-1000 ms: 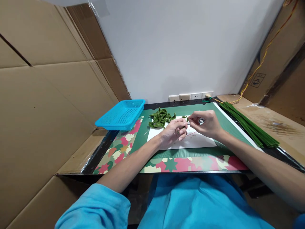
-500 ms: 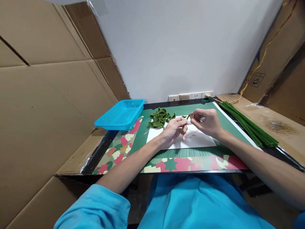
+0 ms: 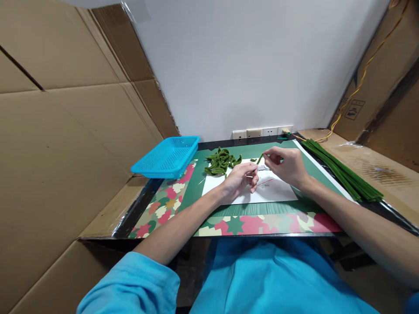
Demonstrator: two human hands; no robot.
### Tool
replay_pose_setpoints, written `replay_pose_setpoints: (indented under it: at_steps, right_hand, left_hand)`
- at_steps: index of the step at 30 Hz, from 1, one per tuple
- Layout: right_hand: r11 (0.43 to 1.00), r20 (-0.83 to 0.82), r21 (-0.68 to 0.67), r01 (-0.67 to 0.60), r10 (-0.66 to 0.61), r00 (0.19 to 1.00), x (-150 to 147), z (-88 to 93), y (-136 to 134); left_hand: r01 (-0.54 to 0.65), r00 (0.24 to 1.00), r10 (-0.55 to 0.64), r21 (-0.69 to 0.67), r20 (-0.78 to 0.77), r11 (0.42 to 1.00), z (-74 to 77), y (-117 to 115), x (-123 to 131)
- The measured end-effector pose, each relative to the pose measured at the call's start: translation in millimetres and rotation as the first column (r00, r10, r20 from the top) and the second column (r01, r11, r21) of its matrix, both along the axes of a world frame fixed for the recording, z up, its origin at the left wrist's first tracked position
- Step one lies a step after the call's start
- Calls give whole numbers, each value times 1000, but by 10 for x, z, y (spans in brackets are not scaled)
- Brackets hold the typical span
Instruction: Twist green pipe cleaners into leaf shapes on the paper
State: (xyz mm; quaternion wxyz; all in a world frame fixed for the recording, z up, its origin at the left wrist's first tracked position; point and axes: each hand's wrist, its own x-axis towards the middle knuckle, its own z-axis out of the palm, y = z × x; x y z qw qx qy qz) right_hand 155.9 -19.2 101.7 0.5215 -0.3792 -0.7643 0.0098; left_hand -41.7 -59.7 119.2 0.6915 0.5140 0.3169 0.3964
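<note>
A short green fuzzy stem (image 3: 260, 158) spans the gap between my hands. My left hand (image 3: 240, 179) pinches its lower end between thumb and forefinger, with the other fingers curled. The upper end is in the fingertips of my right hand (image 3: 285, 165). Both hands are above a white sheet (image 3: 262, 195) with a thin red line on it. Left of them, a pile of curled green fuzzy pieces (image 3: 220, 162) lies at the sheet's back left corner. A small grey object on the sheet shows partly between my hands.
At the left stands a blue perforated basket (image 3: 165, 157). A bundle of long green fuzzy stems (image 3: 342, 171) lies at the right. Cardboard panels flank the table, and wall sockets (image 3: 258, 133) sit behind its back edge.
My right hand has shifted slightly right, away from my left hand, and more of the green stem shows between them. The fingers of my left hand are more curled.
</note>
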Motion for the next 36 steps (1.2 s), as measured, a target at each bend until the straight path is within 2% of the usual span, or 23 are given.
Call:
replay_pose_setpoints:
  at_steps: [11, 23, 36]
  right_hand:
    - [998, 120, -60, 18, -11, 993, -26, -59, 44]
    - [999, 237, 2, -46, 44, 970, -18, -59, -10]
    - [1000, 280, -20, -23, 28, 960, -36, -83, -23]
  left_hand:
    - [-68, 998, 68, 24, -7, 997, -50, 49, -18]
    - [-152, 988, 152, 44, -13, 987, -61, 88, -43]
    - [-121, 991, 123, 49, -45, 991, -74, 69, -38]
